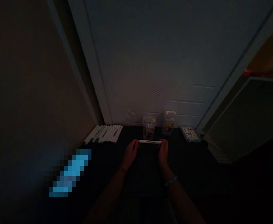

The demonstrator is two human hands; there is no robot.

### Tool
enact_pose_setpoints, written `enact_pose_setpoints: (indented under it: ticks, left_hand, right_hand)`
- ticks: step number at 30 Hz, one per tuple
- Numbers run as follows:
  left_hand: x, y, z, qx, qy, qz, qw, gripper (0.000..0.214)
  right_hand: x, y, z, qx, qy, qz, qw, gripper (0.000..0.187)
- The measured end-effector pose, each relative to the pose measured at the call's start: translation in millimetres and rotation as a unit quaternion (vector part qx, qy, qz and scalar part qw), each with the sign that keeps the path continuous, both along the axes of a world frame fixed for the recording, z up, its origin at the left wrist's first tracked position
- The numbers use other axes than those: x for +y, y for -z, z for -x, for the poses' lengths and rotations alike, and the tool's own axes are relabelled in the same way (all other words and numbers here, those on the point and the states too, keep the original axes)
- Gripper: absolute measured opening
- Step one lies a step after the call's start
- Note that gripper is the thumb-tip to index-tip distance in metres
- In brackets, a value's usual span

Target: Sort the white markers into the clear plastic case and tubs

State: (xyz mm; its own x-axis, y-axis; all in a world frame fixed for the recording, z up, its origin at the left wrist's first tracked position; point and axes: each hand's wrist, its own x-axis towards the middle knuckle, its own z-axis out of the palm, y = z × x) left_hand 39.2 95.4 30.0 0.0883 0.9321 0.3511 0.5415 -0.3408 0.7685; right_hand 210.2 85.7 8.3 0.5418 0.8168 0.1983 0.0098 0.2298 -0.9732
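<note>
In a dim room, I watch both hands hold one white marker point(150, 142) level between them above the dark floor point(220, 174), my left hand point(130, 152) pinched on its left end and my right hand point(163, 151) pinched on its right end. There is dark print on the barrel, but it is too small for me to read. At twelve o'clock from the marker, two clear plastic containers point(149, 127) stand against the white door point(164, 62), each with a label whose colours show but whose words do not. At ten o'clock lies a row of white markers point(104, 134), roughly ten, side by side. At two o'clock rests a smaller marker set point(189, 133), count unclear. A pale band point(170, 180) circles the right wrist. A blurred blue patch point(70, 174) sits at eight o'clock.
</note>
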Motion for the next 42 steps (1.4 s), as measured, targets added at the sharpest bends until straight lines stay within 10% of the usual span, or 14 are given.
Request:
enact_pose_setpoints:
  ticks: [42]
  left_hand:
    - [2.4,4.1,0.6,-0.008,0.031,-0.012,0.999,0.035]
  right_hand:
    - [3.8,3.0,-2.0,0.035,0.012,-0.007,0.999,0.03]
